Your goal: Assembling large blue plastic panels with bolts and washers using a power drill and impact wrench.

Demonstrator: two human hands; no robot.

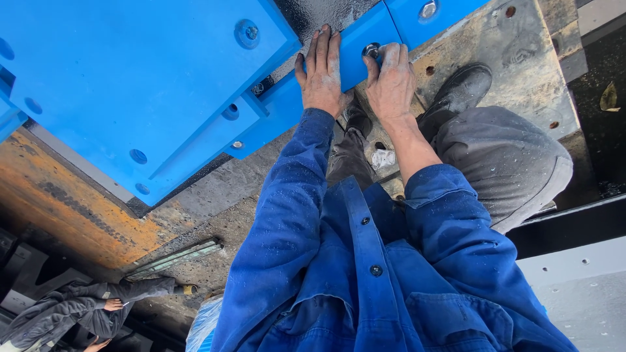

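Observation:
My left hand (321, 75) lies flat with fingers together on a narrow blue panel strip (355, 45). My right hand (391, 81) rests beside it, its fingertips curled around a metal bolt head (372, 49) set in that strip. A large blue panel (130, 72) with recessed bolt holes fills the upper left. Both my sleeves are blue and wet with drops.
My black boots (460, 88) stand on a rusty, grimy steel plate (515, 45) with holes. A white crumpled rag (383, 158) lies between the boots. Far below at the lower left, another person in dark clothes (78, 309) crouches. A grey steel ledge (574, 274) is at the lower right.

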